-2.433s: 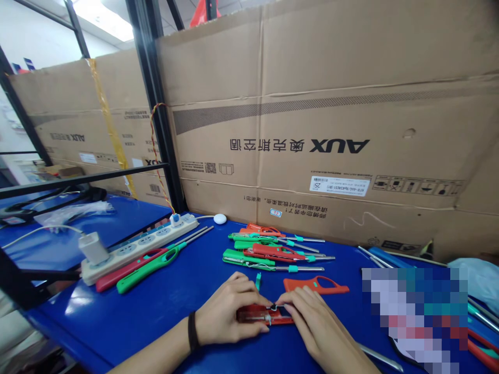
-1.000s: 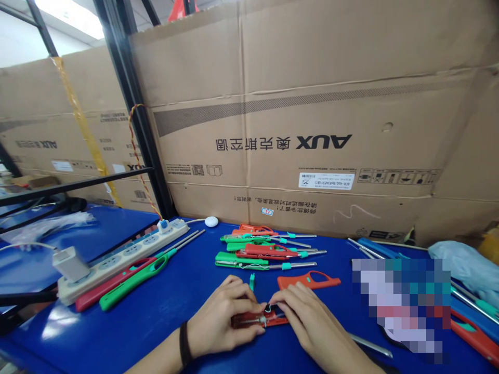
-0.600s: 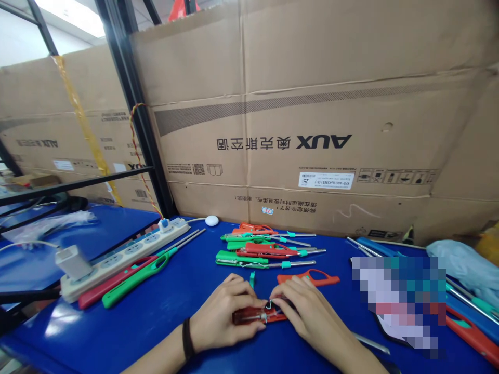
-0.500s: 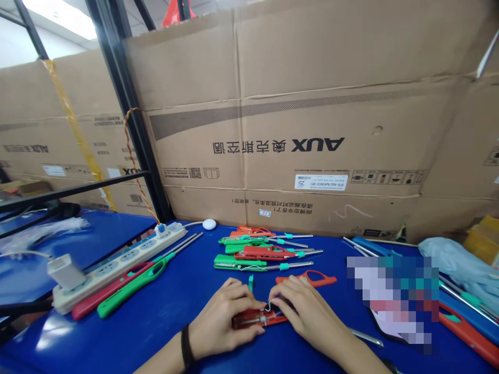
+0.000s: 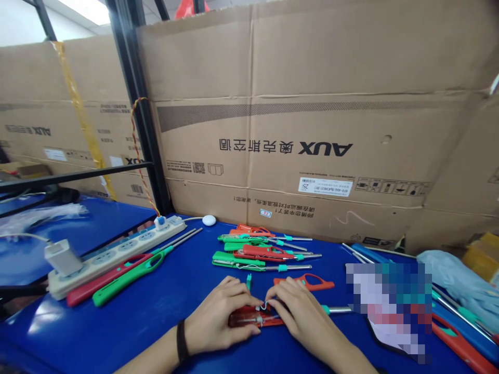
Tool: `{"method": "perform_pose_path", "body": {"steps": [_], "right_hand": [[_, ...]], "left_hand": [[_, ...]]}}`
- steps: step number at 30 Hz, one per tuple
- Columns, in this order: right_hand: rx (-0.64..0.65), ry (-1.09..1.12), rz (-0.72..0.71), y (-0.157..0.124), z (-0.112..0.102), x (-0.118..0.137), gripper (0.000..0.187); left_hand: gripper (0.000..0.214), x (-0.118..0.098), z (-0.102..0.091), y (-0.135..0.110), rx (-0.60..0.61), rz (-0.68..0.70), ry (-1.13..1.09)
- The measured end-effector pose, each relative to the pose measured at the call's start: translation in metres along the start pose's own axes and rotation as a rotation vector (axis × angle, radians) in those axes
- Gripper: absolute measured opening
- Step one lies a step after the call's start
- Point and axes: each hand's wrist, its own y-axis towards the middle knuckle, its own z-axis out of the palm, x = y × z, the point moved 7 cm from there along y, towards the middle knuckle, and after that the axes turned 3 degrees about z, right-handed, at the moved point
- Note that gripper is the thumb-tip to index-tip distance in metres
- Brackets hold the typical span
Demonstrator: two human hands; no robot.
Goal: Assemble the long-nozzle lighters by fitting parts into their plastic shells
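Note:
Both my hands work low on the blue table. My left hand [image 5: 217, 311] grips the open red body of a long gas lighter [image 5: 249, 317] from the left. My right hand [image 5: 300, 322] presses on its right end, with a thin white wire [image 5: 264, 306] looped between my fingers. A red-orange lighter shell [image 5: 306, 283] lies just above my right hand, and a small teal piece [image 5: 248, 281] stands above my left. Farther back lies a heap of red and green lighters [image 5: 261, 250] with metal tubes and teal collars.
A white power strip [image 5: 117, 254] with a plug-in charger [image 5: 60, 257] lies at left, beside a green lighter [image 5: 132, 272] and a red lighter [image 5: 105, 279]. A pixelated patch [image 5: 390, 306] hides part of the right side. AUX cardboard boxes [image 5: 296, 130] wall the back.
The view has swung slightly. A metal tube with a teal collar now shows right of my right hand, and the loose rod at lower right has gone. My hands still hold the red lighter.

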Motion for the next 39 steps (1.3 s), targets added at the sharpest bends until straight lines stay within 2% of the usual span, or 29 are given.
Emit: {"method": "perform_pose_path", "body": {"steps": [15, 23, 30, 39], "right_hand": [[-0.020, -0.050, -0.032, 0.005, 0.006, -0.002, 0.019], [-0.046, -0.126, -0.083, 0.002, -0.003, 0.001, 0.020], [-0.010, -0.181, -0.121, -0.008, -0.005, 0.009, 0.019], [0.074, 0.029, 0.033, -0.011, -0.004, 0.004, 0.014]], "left_hand": [[0.034, 0.003, 0.003, -0.001, -0.005, -0.023, -0.021], [0.040, 0.008, 0.003, -0.002, -0.012, -0.055, -0.045], [0.039, 0.007, 0.002, -0.002, -0.008, -0.064, -0.067], [0.037, 0.009, 0.004, -0.002, 0.004, -0.061, -0.061]]}}
